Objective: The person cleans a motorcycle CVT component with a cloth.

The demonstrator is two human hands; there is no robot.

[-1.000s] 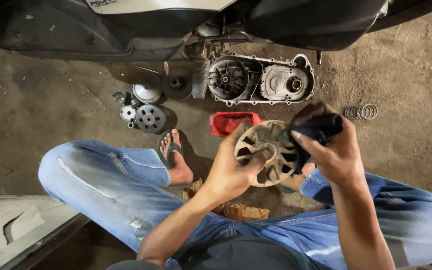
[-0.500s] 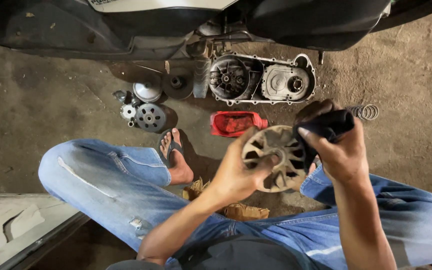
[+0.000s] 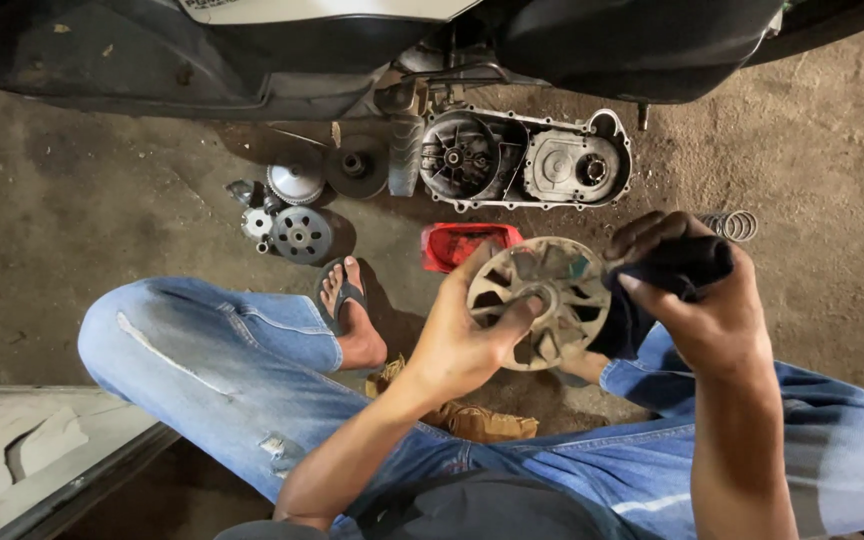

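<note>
Fingers of left hand (image 3: 462,335) clamp finned pulley disc (image 3: 540,300) face-up, right hand (image 3: 697,300) pinching dark rag (image 3: 674,268) at its right rim

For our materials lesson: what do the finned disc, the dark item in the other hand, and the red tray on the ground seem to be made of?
Finned disc in the left hand: likely cast metal, dull grey, grimy fins.
Dark item in the right hand: apparently cloth, soft folds.
Red tray: probably plastic, glossy.
</note>
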